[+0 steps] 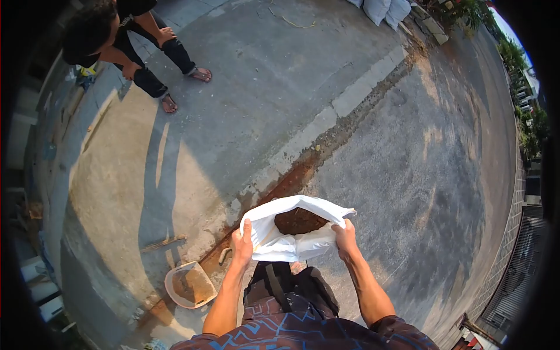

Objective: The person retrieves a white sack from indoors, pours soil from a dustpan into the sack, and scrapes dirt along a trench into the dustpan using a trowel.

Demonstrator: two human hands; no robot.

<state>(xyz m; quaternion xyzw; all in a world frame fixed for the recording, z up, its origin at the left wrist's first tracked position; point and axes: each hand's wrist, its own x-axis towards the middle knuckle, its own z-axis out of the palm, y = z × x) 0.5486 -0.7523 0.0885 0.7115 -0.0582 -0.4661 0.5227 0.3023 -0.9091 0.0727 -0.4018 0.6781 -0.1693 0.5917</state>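
A white sack [274, 248] hangs in front of my legs with its mouth spread wide. Brown soil [298, 220] shows inside it. My left hand [242, 240] grips the sack's left rim, thumb up along the edge. On the opposite side my right hand [346, 238] is closed on the right rim. The sack's lower part is hidden by its folded rim. To the left of my left forearm, a dustpan-like scoop [204, 297] with some soil in it rests on the ground.
A person [140, 52] stands bent forward at the upper left, hands on knees. A soil-lined trench [297, 175] runs diagonally beside a concrete curb [350, 96]. Sticks [163, 244] lie left of it. White sacks [378, 9] stand at the top.
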